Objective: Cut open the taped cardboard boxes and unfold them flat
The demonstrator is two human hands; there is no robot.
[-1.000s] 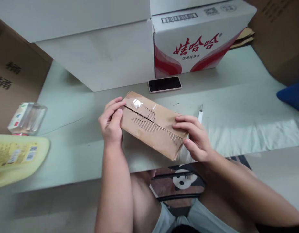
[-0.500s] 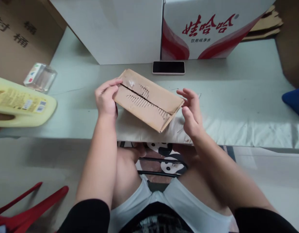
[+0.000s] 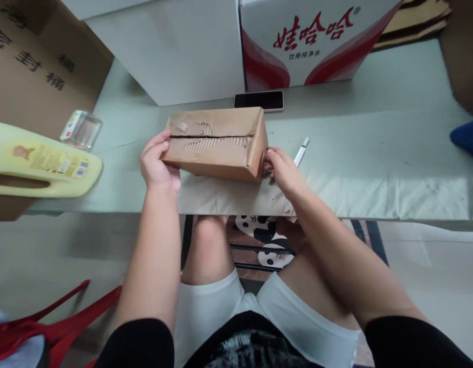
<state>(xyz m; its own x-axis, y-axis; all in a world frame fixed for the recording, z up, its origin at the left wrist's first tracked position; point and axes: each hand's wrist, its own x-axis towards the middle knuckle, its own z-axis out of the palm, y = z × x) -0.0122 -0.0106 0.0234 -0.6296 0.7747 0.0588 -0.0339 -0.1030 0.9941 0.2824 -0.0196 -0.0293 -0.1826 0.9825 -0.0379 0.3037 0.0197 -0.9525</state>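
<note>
A brown cardboard box (image 3: pixel 221 156) is held over the cloth-covered table, its top seam slit and patches of torn paper showing corrugation beside it. My left hand (image 3: pixel 157 161) grips the box's left end, thumb on top and fingers underneath. At the right end, my right hand (image 3: pixel 279 166) has its fingers curled against the side face; some fingertips are hidden there. Just beyond my right hand lies a slim utility knife (image 3: pixel 301 151) with a pale handle.
A phone (image 3: pixel 259 100) lies behind the box, before a white-and-red carton (image 3: pixel 301 46) and a plain white carton (image 3: pixel 182 56). On the left are a yellow jug (image 3: pixel 67 171), a clear plastic container (image 3: pixel 83 130) and a large brown carton (image 3: pixel 37 61). Something blue (image 3: pixel 468 140) sits far right.
The box has turned so its long side runs nearly level, and its front face now shows. My right hand has moved in from the side onto its right end. The knife has come into view.
</note>
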